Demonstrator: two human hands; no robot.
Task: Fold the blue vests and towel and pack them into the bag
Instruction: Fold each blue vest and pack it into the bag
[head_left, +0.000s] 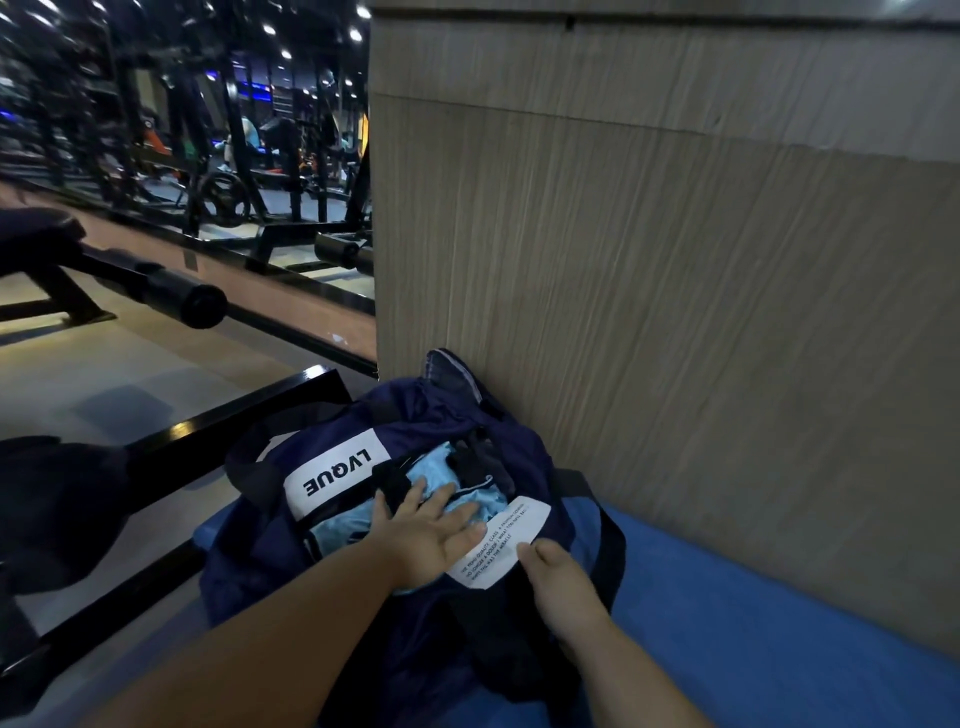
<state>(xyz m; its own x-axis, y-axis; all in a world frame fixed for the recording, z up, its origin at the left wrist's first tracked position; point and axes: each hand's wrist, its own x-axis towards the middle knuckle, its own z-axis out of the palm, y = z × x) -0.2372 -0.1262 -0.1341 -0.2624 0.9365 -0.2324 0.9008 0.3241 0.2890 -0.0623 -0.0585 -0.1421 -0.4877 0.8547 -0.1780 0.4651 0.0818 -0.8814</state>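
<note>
A navy bag (332, 525) with white printed panels sits open on a blue padded bench (753, 623), against a wooden wall. Light blue fabric (441, 467) lies inside the bag's opening. My left hand (431, 535) presses flat on that fabric, fingers straight and spread. My right hand (563, 582) grips the bag's near edge by the white text panel, fingers curled over the rim. Whether the light blue fabric is a vest or the towel cannot be told. A darker blue cloth (452, 374) pokes out at the bag's far end.
The wooden wall (675, 312) stands close on the right. A black metal rail (171, 441) runs along the bench's left side. A dark padded gym bench and roller (197, 304) stand at the left, with gym machines in the mirror behind.
</note>
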